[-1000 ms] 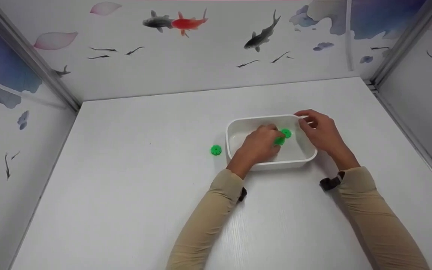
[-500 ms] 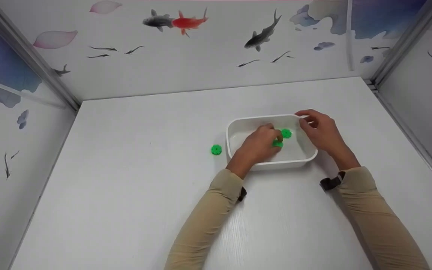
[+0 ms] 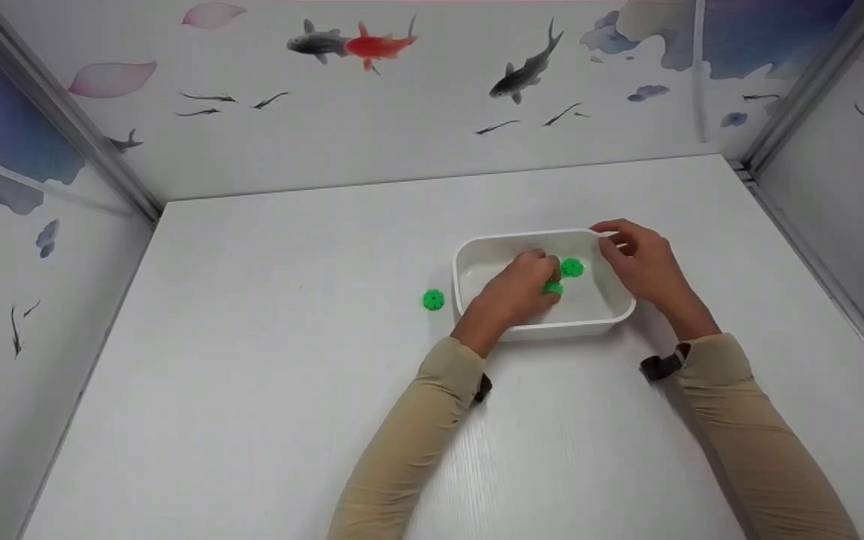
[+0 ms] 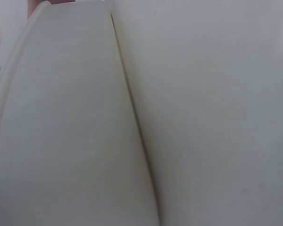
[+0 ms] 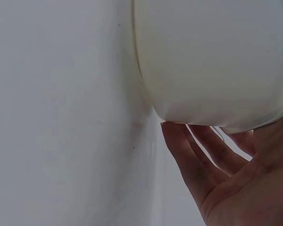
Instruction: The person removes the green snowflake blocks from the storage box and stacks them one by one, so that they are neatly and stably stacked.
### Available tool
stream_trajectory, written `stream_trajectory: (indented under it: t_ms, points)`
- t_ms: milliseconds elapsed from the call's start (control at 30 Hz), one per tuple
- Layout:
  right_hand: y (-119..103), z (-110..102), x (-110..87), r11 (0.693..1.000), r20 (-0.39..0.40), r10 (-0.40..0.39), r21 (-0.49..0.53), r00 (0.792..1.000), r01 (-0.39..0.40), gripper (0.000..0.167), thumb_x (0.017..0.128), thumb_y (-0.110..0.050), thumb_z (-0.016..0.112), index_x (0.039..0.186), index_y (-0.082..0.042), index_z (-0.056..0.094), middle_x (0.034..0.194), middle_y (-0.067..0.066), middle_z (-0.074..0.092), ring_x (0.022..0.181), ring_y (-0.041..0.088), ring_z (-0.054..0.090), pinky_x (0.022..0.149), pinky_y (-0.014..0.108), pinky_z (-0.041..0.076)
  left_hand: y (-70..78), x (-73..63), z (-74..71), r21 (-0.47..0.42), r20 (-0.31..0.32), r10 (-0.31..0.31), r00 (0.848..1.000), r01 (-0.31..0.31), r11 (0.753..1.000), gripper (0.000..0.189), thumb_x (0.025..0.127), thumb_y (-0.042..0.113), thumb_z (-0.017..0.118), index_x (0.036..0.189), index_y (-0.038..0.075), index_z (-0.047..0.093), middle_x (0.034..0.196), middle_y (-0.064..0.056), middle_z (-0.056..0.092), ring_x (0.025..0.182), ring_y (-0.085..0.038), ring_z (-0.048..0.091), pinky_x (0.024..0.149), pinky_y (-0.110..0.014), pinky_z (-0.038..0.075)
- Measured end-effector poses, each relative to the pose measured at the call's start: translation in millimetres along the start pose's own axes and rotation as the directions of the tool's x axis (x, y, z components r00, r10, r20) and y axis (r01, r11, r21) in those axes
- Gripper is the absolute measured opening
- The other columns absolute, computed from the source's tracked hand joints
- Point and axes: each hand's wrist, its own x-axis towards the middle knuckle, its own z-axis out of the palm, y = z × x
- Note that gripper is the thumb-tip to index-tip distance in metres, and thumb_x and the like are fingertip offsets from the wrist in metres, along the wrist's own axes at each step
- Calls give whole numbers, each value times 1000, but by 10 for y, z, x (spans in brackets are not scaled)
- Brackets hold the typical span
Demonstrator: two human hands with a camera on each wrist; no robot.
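In the head view a white rectangular tub [image 3: 589, 328] stands on the table. My left hand [image 3: 516, 289] reaches over its near-left rim, fingers curled down inside, and pinches a green notched plastic disc [image 3: 553, 287] that partly shows past the fingers. Just behind it in the tub lies another green disc [image 3: 572, 268]. My right hand [image 3: 646, 262] grips the tub's far right corner, thumb at the rim and fingers behind the wall. The right wrist view shows this hand's fingers [image 5: 193, 165] against the outside of the tub.
One green notched disc [image 3: 433, 300] lies on the white table [image 3: 267, 337], just left of the tub. Printed panels with fish [image 3: 379, 46] wall the table at the back and sides. The tub's outer wall [image 4: 70, 108] fills the left half of the left wrist view.
My left fingers have drawn in around the green disc, which has shifted slightly left and is more covered. The right hand and the tub have stayed in place.
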Motion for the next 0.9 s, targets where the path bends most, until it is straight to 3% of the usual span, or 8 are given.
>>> stream_trajectory:
  t_ms: [333, 667, 900]
  points:
    - [4, 7, 4, 1000, 5, 1, 8, 1000, -1, 42, 113, -36, 55, 149, -17, 63, 140, 22, 69, 120, 40, 69, 104, 56, 56, 26, 0, -9, 48, 1, -24, 1000, 24, 999, 32, 103, 16, 72, 134, 11, 72, 126, -5, 67, 108, -14, 60, 105, -26, 56]
    - [-17, -10, 0, 1000, 19, 25, 2, 1000, -25, 41, 113, -34, 55, 149, -16, 62, 143, 22, 66, 125, 41, 65, 109, 60, 54, 25, -91, -116, -3, -63, 28, 998, -28, 1000, 32, 103, 22, 74, 134, 13, 72, 128, -4, 68, 113, -13, 63, 107, -22, 55]
    - [-41, -3, 14, 999, 25, 51, -9, 998, -51, 41, 113, -32, 56, 151, -17, 61, 145, 23, 65, 128, 43, 64, 112, 61, 53, -35, -212, -188, -23, -130, 114, 985, -118, 993, 32, 102, 20, 74, 133, 11, 72, 130, -4, 68, 116, -14, 64, 107, -17, 54]
